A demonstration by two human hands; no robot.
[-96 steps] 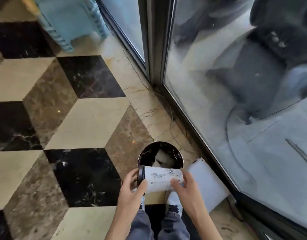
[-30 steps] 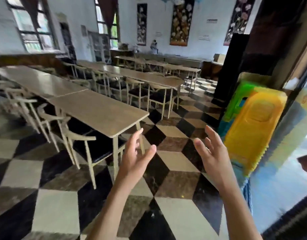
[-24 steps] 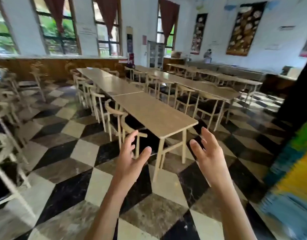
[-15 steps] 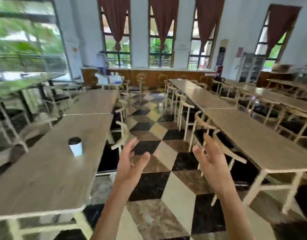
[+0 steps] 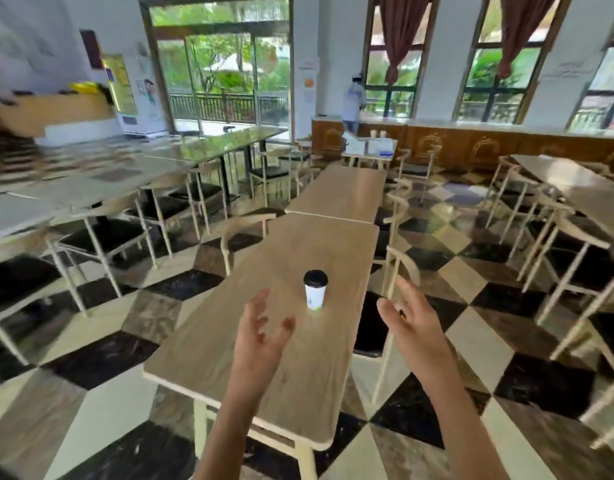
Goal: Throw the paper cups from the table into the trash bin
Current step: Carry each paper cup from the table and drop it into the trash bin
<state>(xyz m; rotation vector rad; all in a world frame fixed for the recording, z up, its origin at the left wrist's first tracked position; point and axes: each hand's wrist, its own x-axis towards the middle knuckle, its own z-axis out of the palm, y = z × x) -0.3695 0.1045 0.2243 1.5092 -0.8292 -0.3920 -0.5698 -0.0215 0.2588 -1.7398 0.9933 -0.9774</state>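
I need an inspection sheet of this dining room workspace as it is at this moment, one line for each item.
Surface: wooden table, long, butted end to end with a second table.
Job's things: one paper cup with black lid, upright near the table's middle; trash bin not in view.
Clutter: nothing seen on this table besides the cup.
Hands: left hand and right hand both open and empty, raised short of the cup.
Cables: nothing seen.
Surroundings: chairs along the tables, checkered floor, a person at the far counter.
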